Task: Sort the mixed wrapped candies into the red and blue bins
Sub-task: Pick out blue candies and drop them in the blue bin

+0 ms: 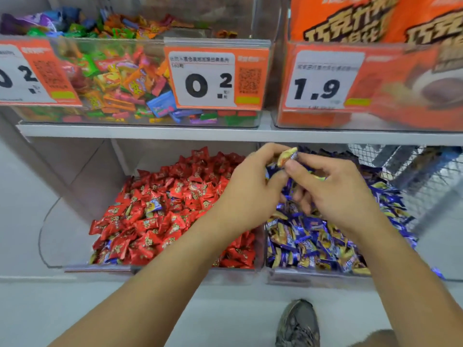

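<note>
A: Shop shelving fills the frame, with price tags [202, 78] across the top and two clear bins below: red candies [172, 209] at centre, blue candies [325, 236] at lower right.

B: Both hands meet over the blue bin. The left hand [250, 186] and right hand [333, 189] together pinch one gold-and-blue candy [288, 156].

Red-wrapped candies [175, 209] heap in the clear bin [50, 236] at lower centre, one blue stray [153, 205] among them. Blue-and-gold candies [313, 241] fill the neighbouring bin [288, 274] at lower right. A gold-and-blue candy [288, 156], apparently pinched, sits above them.
</note>
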Tool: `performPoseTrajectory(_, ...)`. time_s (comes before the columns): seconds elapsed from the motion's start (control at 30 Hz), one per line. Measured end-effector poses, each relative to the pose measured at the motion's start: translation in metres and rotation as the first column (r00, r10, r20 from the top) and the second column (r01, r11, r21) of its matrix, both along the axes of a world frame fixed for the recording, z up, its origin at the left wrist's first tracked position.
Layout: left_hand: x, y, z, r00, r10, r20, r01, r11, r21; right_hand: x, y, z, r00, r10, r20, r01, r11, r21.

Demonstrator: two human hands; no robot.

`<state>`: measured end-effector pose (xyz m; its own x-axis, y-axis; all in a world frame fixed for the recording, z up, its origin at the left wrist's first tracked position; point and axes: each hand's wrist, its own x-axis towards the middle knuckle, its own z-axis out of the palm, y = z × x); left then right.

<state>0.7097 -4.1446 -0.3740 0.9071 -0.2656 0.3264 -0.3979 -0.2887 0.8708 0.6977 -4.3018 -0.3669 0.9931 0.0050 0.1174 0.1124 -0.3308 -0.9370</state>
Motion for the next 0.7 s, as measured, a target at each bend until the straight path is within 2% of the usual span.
performPoseTrajectory(0.1,0.018,-0.017,-0.009,0.992,0.033,0.12,-0.063,0.966,0.251,0.017,-0.035,-0.015,0.966,-0.229,0.124,0.252,0.939,-0.234)
performPoseTrajectory(0.17,0.026,-0.02,-0.012,0.993,-0.066,0.101,0.026,0.934,0.357,0.024,-0.049,-0.017,0.944,-0.27,0.188,0.315,0.907,-0.281)
performPoseTrajectory(0.27,0.024,-0.012,-0.011,0.994,-0.072,0.08,0.022,0.868,0.496,0.026,-0.046,-0.013,0.963,-0.134,0.233,0.229,0.861,-0.453)
performPoseTrajectory(0.33,0.019,0.005,-0.01,0.989,0.012,0.146,-0.075,0.897,0.435,0.024,-0.037,-0.012,0.979,0.037,0.202,0.082,0.83,-0.551)
performPoseTrajectory(0.4,0.015,0.033,-0.013,0.97,0.144,0.197,-0.208,0.908,0.362,0.025,-0.028,-0.018,0.986,0.159,0.046,-0.091,0.754,-0.651)
performPoseTrajectory(0.47,0.01,0.069,-0.021,0.954,0.234,0.188,-0.294,0.858,0.422,0.029,-0.021,-0.028,0.97,0.207,-0.129,-0.231,0.611,-0.757)
performPoseTrajectory(0.53,0.004,0.104,-0.032,0.95,0.278,0.143,-0.31,0.778,0.546,0.03,-0.019,-0.031,0.959,0.175,-0.223,-0.281,0.478,-0.832)
performPoseTrajectory(0.57,0.002,0.119,-0.037,0.946,0.299,0.123,-0.31,0.73,0.609,0.031,-0.02,-0.03,0.963,0.127,-0.239,-0.271,0.442,-0.855)
performPoseTrajectory(0.63,-0.003,0.144,-0.044,0.932,0.354,0.08,-0.298,0.621,0.725,0.031,-0.015,-0.019,0.969,-0.001,-0.247,-0.225,0.411,-0.883)
performPoseTrajectory(0.7,-0.008,0.164,-0.047,0.926,0.378,0.008,-0.233,0.554,0.799,0.026,0.002,-0.01,0.989,-0.016,-0.146,-0.127,0.408,-0.904)
